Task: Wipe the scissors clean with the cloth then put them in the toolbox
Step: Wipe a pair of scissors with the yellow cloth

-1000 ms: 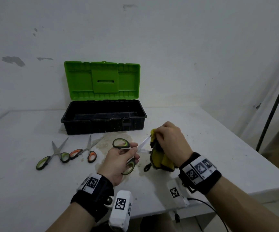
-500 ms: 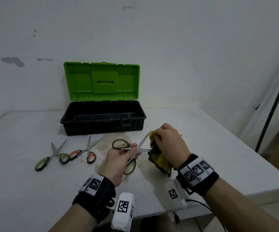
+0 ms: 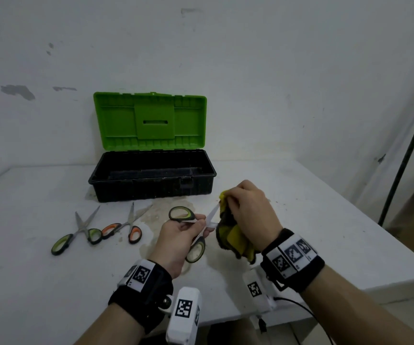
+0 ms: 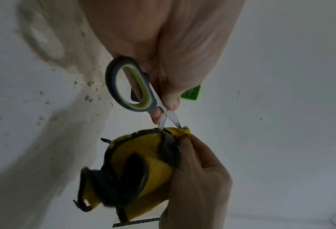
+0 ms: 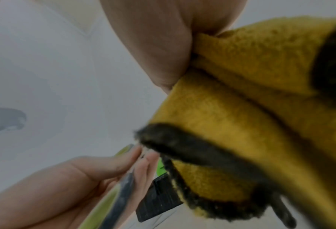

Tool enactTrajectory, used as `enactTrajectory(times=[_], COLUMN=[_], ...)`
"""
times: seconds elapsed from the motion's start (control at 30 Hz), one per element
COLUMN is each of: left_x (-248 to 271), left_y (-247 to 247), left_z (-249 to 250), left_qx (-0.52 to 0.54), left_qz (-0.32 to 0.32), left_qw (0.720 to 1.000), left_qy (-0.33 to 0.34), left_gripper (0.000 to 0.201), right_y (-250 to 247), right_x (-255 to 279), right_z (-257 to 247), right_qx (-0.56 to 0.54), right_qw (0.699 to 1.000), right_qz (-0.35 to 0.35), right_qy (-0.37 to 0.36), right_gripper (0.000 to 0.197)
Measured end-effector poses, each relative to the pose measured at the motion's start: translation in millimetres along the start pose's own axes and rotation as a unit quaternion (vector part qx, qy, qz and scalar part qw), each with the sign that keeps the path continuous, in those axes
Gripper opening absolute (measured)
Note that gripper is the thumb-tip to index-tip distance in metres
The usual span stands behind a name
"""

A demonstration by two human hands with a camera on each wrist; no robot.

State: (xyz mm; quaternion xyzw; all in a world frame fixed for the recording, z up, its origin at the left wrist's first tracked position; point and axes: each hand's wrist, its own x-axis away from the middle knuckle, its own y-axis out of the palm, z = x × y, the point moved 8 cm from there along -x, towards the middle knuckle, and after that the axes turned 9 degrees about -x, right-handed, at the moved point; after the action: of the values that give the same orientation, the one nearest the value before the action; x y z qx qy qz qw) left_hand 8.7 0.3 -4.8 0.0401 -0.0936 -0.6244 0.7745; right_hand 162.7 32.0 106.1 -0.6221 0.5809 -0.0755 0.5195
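My left hand [image 3: 181, 235] grips a pair of green-handled scissors [image 3: 182, 214] near the pivot, blades spread and pointing right. My right hand [image 3: 248, 210] pinches a yellow cloth with black edging [image 3: 233, 239] around the upper blade. In the left wrist view the scissors [image 4: 131, 86] run their blade tips into the cloth [image 4: 141, 167]. The right wrist view is mostly filled by the cloth [image 5: 241, 108]. The black toolbox [image 3: 151, 188] stands behind with its green lid [image 3: 151, 120] raised.
Two more pairs of scissors lie on the white table [image 3: 26, 282] to the left: a green-handled pair [image 3: 79, 232] and an orange-handled pair [image 3: 128, 227]. A dirty stain marks the table in front of the toolbox. A black pole [image 3: 407, 155] stands at right.
The right hand with the cloth has slid up along the blade from near the pivot toward the tip. The left hand has held the scissors nearly still.
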Motion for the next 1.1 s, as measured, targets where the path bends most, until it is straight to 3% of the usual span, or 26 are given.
enactTrajectory(times=[0.07,0.2,0.47,0.57,0.7,0.93,1.1], left_x=[-2,-3,2,-2,-3,1,2], left_y=[-1,4,3,-2,5,0,-1], left_z=[2,4,-1,0,2,-10,-13], left_qx=[0.008,0.0,0.013,0.027,0.011,0.049,0.12], left_qz=[0.007,-0.006,0.0,0.018,-0.009,0.015,-0.004], left_qw=[1.0,1.0,1.0,0.999,1.0,0.998,0.989], left_qy=[0.001,0.015,-0.001,0.002,0.018,-0.039,-0.089], left_gripper=[0.01,0.013,0.01,0.01,0.015,0.01,0.027], right_y=[-4,25,-1,-8,26,8,8], right_x=[3,27,-3,3,25,8,22], right_z=[-7,-30,7,-6,-29,-4,-31], right_qx=[-0.02,-0.004,-0.008,-0.028,0.002,0.008,0.008], right_qw=[0.999,0.991,1.0,0.999,0.991,0.999,0.996], right_qz=[0.008,-0.078,0.004,0.009,-0.092,-0.034,-0.078], right_qy=[-0.024,-0.108,0.02,-0.028,-0.097,-0.007,-0.04], right_gripper=[0.021,0.017,0.022,0.021,0.016,0.023,0.023])
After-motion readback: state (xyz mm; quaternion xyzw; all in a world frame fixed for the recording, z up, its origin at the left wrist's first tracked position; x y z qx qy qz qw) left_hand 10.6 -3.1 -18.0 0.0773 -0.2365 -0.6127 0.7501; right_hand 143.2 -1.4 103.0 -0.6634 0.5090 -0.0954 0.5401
